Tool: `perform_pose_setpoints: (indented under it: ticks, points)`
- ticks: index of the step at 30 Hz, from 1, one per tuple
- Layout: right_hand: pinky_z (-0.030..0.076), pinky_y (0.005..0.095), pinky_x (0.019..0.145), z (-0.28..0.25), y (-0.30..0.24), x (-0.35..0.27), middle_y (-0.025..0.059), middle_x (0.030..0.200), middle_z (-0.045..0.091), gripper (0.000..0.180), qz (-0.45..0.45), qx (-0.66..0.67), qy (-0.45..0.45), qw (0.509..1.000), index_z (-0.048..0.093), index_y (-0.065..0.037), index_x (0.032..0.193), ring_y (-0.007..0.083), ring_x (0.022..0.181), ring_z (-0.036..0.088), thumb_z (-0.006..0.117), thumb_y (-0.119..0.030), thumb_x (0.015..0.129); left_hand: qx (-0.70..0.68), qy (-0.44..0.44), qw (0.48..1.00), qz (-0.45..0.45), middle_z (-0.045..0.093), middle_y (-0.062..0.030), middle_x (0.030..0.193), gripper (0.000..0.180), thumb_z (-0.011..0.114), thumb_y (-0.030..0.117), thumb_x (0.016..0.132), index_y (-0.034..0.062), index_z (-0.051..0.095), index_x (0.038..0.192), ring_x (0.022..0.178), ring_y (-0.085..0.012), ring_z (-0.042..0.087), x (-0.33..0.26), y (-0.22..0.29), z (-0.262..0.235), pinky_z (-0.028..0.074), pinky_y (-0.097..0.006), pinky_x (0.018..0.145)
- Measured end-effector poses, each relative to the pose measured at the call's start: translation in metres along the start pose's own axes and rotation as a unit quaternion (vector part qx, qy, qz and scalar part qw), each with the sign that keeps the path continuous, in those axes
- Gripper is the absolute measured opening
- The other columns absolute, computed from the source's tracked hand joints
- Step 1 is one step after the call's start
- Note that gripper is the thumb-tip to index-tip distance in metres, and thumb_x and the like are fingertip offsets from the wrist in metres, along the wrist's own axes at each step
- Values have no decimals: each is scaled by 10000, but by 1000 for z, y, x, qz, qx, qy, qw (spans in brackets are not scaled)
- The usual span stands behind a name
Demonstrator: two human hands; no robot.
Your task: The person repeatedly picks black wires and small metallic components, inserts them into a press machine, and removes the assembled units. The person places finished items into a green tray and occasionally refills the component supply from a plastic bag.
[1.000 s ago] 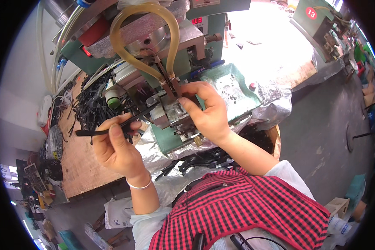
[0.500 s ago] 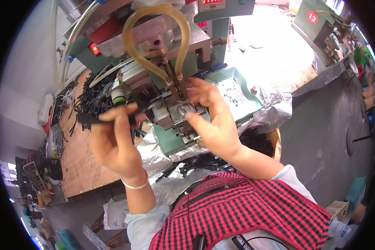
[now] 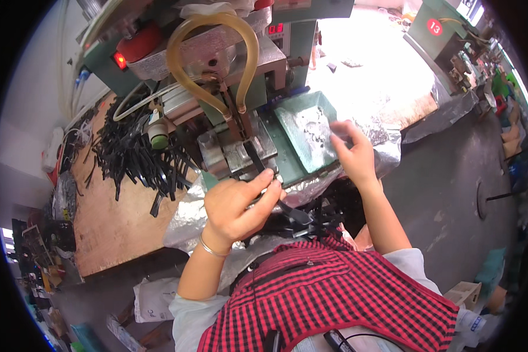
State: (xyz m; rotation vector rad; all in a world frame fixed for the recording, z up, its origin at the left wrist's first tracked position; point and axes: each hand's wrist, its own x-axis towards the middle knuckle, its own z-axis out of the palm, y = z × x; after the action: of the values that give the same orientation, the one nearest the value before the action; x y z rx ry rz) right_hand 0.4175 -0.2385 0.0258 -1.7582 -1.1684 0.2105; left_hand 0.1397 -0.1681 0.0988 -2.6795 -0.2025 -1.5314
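A thin black strip [image 3: 254, 155] is pinched between the thumb and forefinger of my left hand [image 3: 237, 205]. The strip's far end lies on the metal fixture [image 3: 236, 157] of a bench machine, just under its two upright brown metal prongs [image 3: 239, 126]. What looks like its near end emerges below my fingers, over a dark heap. My right hand [image 3: 356, 154] hovers by the right edge of a green tray [image 3: 298, 138] that has small dark bits in it. Its thumb and fingers are apart, with nothing visible between them.
A heap of black strips [image 3: 138, 146] covers the wooden bench [image 3: 123, 229] at left. A looped amber hose [image 3: 173, 50] runs down to the prongs. Crumpled foil [image 3: 188, 220] lines the bench's front edge. A green-tipped cylinder [image 3: 158, 132] juts from the machine's left side.
My left hand moved right and brought the black strip onto the fixture. My right hand left the fixture and moved right, to the tray's edge. The whole view shifted slightly.
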Motion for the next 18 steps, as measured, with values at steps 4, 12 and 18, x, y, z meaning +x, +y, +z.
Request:
perform_pose_setpoints:
  ticks: [4,12,18]
  points:
    - [532,435,812,6,-10,-16,113,903,657,165,-119,-208,20,971,710,-64,940,348,939,641,765,-148,809,-20,1,1000,-21,748,-83,1024,281,872,129,744,106,761,1000,584,-137,625,-3,4,0,427,-269,479]
    - [536,305,712,43,-32,21,57,856,736,164,51,39,43,997,734,-32,894,169,748,695,778,-188,869,-21,-68,986,-149,748,-159,1175,345,822,8,740,59,745,1073,777,-215,722,-26,43,-33,528,-282,608]
    - [549,248,763,0,-7,14,56,915,719,125,178,323,-4,930,709,8,1045,122,809,681,703,-78,955,151,201,876,-411,690,-97,945,181,584,-51,995,-65,691,1140,825,-135,684,-56,24,-115,495,-242,646]
